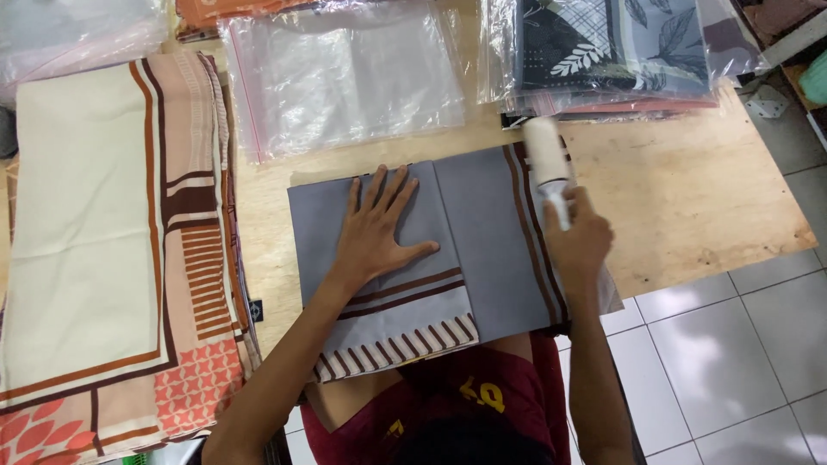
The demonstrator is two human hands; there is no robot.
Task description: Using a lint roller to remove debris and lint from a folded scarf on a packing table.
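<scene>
A folded grey cloth [487,232] with brown and white stripes lies on the wooden table [689,198], its near edge hanging over the table's front. My left hand [376,228] rests flat on the cloth's left half, fingers spread. My right hand [579,237] grips the handle of a white lint roller [545,159], whose roll sits on the cloth's striped right edge, near the far corner.
A stack of cream, brown and orange patterned cloths [112,241] fills the left side. Clear plastic bags [345,73] lie behind the grey cloth. Bagged dark leaf-print cloths [603,52] are stacked at the back right. Tiled floor [732,362] lies to the right.
</scene>
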